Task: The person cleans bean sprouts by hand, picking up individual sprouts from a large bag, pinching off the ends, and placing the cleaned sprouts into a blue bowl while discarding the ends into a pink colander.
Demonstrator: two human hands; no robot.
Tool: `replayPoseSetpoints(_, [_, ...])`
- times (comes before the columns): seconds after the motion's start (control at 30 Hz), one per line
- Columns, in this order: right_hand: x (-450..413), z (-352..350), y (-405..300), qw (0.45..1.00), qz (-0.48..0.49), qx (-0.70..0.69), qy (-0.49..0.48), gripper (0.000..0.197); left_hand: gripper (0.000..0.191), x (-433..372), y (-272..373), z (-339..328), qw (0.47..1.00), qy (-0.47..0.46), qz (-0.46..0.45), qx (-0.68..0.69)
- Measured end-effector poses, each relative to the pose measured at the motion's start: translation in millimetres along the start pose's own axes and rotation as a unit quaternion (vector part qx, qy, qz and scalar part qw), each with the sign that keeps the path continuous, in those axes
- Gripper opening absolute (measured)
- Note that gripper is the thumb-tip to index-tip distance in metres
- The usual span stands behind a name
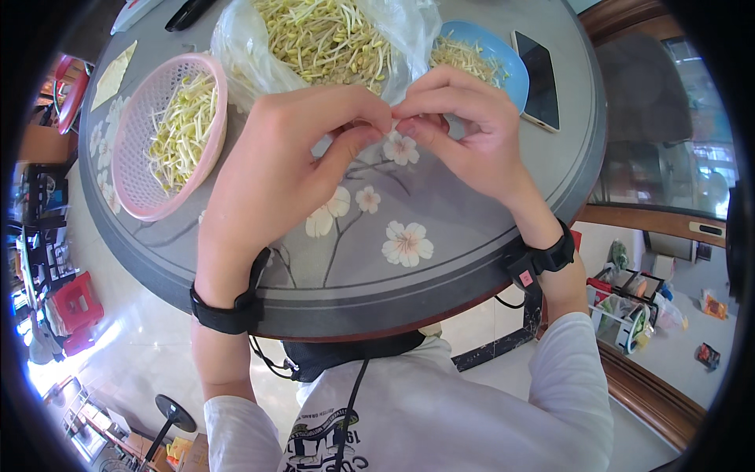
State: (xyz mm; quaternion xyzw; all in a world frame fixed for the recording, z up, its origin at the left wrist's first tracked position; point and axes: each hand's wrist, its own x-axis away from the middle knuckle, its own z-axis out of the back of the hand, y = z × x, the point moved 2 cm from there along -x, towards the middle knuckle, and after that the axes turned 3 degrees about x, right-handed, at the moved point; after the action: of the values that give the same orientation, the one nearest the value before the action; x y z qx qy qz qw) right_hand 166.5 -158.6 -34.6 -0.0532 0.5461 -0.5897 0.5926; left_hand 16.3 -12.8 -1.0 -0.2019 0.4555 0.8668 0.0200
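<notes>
My left hand (283, 159) and my right hand (472, 130) meet over the table, thumbs and forefingers pinched together. Between the fingertips shows a bit of a thin pale bean sprout (391, 125), mostly hidden by the fingers. Just beyond lies an opened clear plastic bag (239, 53) with a heap of soybean sprouts (330, 41). To the left, a pink plastic basket (131, 156) holds cleaner-looking sprouts (184, 133). Behind my right hand, a blue plate (512, 68) carries thin root trimmings (463, 59).
The round grey table (354, 298) has a flower print. A smartphone (538, 82) lies right of the plate. A pale paper or cloth piece (114, 75) and a black object (187, 15) lie at the far left. A wood-framed glass door (660, 135) stands to the right.
</notes>
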Motion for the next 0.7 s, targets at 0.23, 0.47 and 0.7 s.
replayPoseSetpoints(0.23, [1.8, -1.1, 1.9, 1.0, -0.019, -0.011, -0.015, 0.011, 0.009, 0.6, -4.1, 3.5, 0.999, 0.032, 0.036, -0.002])
replayPoseSetpoints(0.47, [5.9, -1.3, -4.2, 0.986, -0.122, -0.108, -0.017, 0.021, 0.011, 0.7, -3.2, 5.3, 0.999, -0.02, -0.003, -0.047])
replayPoseSetpoints(0.7, [5.3, -0.1, -0.2, 0.996, -0.023, -0.027, -0.087, 0.025, 0.017, 0.8, -5.2, 1.8, 0.997, -0.031, -0.042, -0.06])
